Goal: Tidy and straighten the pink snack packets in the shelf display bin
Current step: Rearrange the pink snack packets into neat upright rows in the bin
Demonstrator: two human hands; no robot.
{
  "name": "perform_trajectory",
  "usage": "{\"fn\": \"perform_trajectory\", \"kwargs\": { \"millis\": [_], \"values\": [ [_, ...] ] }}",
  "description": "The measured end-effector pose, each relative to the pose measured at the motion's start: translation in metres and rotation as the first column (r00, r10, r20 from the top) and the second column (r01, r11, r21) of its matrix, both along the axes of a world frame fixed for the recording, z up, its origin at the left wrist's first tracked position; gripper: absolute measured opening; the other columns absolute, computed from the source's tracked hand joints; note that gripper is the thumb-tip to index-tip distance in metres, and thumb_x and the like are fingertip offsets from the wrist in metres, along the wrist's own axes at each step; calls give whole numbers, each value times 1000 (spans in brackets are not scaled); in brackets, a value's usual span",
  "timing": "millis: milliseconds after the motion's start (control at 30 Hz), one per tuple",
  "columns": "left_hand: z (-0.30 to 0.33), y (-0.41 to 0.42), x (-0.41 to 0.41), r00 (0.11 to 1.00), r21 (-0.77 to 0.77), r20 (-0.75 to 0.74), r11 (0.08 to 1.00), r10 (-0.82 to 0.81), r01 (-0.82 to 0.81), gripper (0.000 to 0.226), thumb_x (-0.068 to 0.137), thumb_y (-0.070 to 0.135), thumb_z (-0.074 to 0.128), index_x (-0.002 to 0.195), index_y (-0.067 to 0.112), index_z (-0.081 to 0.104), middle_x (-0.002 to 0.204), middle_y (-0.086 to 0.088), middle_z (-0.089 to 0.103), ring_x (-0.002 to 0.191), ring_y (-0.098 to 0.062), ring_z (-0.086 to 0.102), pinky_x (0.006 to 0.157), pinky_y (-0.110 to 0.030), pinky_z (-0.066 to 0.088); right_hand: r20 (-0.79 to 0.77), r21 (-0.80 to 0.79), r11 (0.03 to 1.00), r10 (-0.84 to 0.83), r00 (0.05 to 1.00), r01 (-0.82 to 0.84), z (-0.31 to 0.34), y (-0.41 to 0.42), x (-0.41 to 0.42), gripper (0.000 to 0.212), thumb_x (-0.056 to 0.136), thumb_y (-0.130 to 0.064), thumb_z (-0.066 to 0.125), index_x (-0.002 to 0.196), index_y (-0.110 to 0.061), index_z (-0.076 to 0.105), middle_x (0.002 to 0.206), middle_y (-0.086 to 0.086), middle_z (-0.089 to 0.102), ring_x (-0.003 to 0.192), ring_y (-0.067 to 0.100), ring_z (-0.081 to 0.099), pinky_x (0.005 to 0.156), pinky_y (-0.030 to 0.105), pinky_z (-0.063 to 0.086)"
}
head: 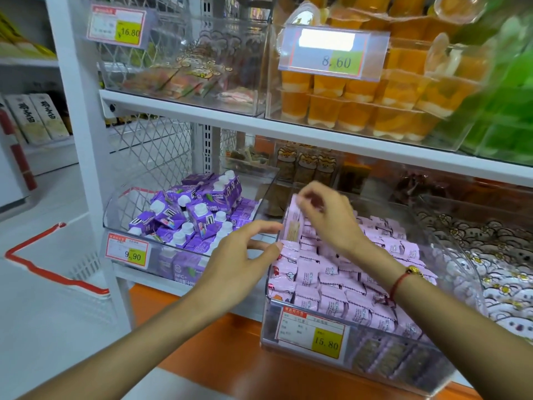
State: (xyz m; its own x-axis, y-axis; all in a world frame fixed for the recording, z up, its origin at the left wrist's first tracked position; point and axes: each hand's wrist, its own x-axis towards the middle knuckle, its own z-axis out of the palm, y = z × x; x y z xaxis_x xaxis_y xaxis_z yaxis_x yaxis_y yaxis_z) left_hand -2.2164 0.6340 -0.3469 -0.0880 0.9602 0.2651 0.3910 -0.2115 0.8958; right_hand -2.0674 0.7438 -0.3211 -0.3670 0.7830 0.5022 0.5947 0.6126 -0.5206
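Pink packets: filled the clear bin on the lower shelf, lying in rough rows, most of them below and to the right of the raised right hand.
Held packet: one pink packet stood upright at the bin's back left corner, its top edge pinched by the right hand, its lower end among the other packets.
Right hand: reached in over the bin from the right, thumb and fingertips closed on the top of the upright packet; the other fingers were curled and somewhat blurred.
Left hand: came in from the lower left, fingers straight and spread, holding nothing; the fingertips lay at the bin's left wall, just below the pinched packet. Whether they touched the packets, I could not tell.
Bracelet: red cord with a gold bead, on the right wrist, above the middle of the packets.
Price tag: on the bin's front, reading 15.80, below both hands.
Purple cartons: heaped in the neighbouring bin, left of the left hand, with a tag reading 9.90.
Orange cups: stacked on the shelf above the hands, behind a tag reading 8.60.
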Motion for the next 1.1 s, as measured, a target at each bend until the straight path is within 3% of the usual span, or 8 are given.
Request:
{"fn": "perform_trajectory", "kwargs": {
  "millis": [200,300,433,600,700,867,1000,1100],
  "values": [
    [-1,-3,-2,999,113,-7,993,33,-32,46,81,44,65,125,42,50,119,21,57,108,14,49,81,-23,47,-634,67,973,-128,762,219,27,-39,13,11,97,-18,49,88,-16,55,76,-10,57,64,-11,55,56,5,41],
    [3,-6,1,1000,233,-12,972,-17,19,65,74,55,65,134,48,39,130,26,48,119,13,44,92,-22,45,-704,-205,976,-198,682,71,23,-58,17,15,97,-17,50,84,-17,57,78,-3,62,69,-2,60,66,16,52],
    [6,-9,4,995,340,-83,937,-52,77,48,82,31,72,124,43,54,119,26,60,111,5,56,90,-22,49,-736,-389,913,-228,637,-124,16,-75,13,16,96,-14,49,95,-3,61,84,6,66,76,8,64,66,15,54],
    [14,-8,6,986,294,147,955,-75,29,20,89,14,60,106,23,67,93,18,72,86,4,65,73,-14,52,-663,-459,874,-215,717,-163,20,-77,23,34,92,-34,56,117,-11,58,115,6,64,98,8,62,73,17,53],
    [20,-6,6,896,122,443,992,-20,-39,15,93,15,54,92,19,69,72,10,72,62,-1,64,56,-16,54,-264,-105,994,5,965,-34,18,-85,32,63,80,-55,63,136,-37,39,137,-17,40,124,-4,39,96,16,36],
    [20,-9,8,918,37,396,998,28,-46,28,93,33,52,78,20,71,61,5,68,54,-6,59,50,-22,52,276,244,956,94,956,-164,9,-84,30,57,85,-37,65,138,-33,44,140,-14,43,131,10,30,108,30,22],
    [19,-3,6,913,23,402,996,74,-90,43,97,42,38,76,22,69,65,7,72,61,-5,67,47,-19,49,204,297,946,71,976,-131,8,-80,31,40,82,-37,65,120,-27,60,110,-13,58,102,7,43,82,22,30],
    [14,1,1,936,74,342,991,80,-112,25,98,34,43,89,25,65,84,12,73,78,-6,68,59,-21,51,-64,101,993,72,995,-65,6,-70,33,29,85,-33,66,111,-24,58,103,-14,61,92,4,53,78,17,41]
  ]
}}
